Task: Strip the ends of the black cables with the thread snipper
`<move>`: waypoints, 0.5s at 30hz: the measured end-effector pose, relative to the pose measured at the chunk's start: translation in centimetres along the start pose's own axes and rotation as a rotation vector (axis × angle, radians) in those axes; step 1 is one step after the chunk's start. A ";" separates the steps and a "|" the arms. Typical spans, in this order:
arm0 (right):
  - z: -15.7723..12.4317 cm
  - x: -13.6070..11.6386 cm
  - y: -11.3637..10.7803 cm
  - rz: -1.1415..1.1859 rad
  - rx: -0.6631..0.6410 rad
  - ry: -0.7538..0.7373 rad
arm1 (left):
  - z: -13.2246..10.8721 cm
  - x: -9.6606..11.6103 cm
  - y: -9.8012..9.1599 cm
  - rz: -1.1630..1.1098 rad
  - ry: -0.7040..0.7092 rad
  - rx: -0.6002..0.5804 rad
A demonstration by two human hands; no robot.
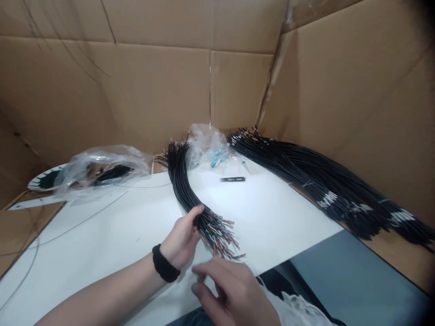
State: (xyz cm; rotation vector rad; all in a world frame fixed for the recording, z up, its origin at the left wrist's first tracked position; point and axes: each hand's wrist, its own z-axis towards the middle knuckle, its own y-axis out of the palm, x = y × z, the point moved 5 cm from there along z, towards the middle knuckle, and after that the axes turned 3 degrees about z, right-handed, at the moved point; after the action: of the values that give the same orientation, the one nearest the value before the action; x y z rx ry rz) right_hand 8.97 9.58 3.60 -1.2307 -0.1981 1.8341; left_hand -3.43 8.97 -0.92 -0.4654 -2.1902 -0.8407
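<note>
A bundle of black cables (183, 181) lies curved across the white table (112, 231), its near end fanning into stripped coloured wires. My left hand (181, 237), with a black band at the wrist, curls its fingers around the bundle just above those wire ends. My right hand (234, 290) hovers blurred just below the wire tips, fingers bent and close together; whether they pinch a wire I cannot make out.
A larger heap of black cables (326, 185) runs along the right cardboard wall. Small black snips (233, 179) lie on the table. Clear plastic bags (105, 165) sit at the back left and another bag (207, 145) at the back centre. Cardboard walls surround the table.
</note>
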 end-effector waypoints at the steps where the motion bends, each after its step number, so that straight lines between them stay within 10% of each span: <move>1: -0.2 0.3 0.7 0.015 -0.021 0.072 | 0.1 -0.1 0.5 -0.002 0.002 0.001; 15: 0.6 5.6 3.4 0.315 0.184 0.569 | 1.2 -2.4 2.4 -0.013 -0.270 -0.108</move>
State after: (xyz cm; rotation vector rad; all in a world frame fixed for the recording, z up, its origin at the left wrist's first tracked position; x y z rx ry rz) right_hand 5.90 11.95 -1.71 -1.6586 0.4929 1.6295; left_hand -1.12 11.35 -2.37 -0.6510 -2.4029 -0.9527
